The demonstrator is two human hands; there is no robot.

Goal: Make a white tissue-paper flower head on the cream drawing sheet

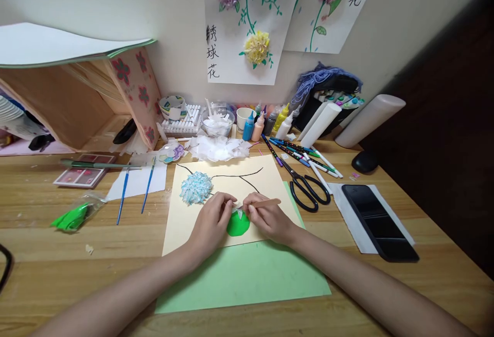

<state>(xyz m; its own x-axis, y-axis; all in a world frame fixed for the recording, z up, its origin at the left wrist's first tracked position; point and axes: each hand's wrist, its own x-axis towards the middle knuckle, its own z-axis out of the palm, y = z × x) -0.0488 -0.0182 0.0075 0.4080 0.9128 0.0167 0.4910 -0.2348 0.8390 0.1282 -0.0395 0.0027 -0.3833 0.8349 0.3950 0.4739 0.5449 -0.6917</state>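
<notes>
Between my two hands a bright green disc (238,225) lies on the lower part of a cream paper sheet (179,229). At its top edge is a small white paper piece (240,213). My left hand (213,218) rests at the disc's left, thumb and fingers pinched at the white piece; the fingertips' hold is partly hidden. My right hand (269,219) grips a flat tan wooden stick (268,202), its near tip pointing left to the same piece. Above my left hand, a fluffy pale-blue paper flower (196,188) sits on the cream sheet beside drawn dark branch lines.
Under the cream sheet lies green paper (247,280). To the right are black-handled scissors (304,185), scattered pens (309,154) and a phone (380,221). White paper scraps (219,147) and paint bottles (258,127) stand behind. Paintbrushes (148,185) and a green bundle (73,217) lie left.
</notes>
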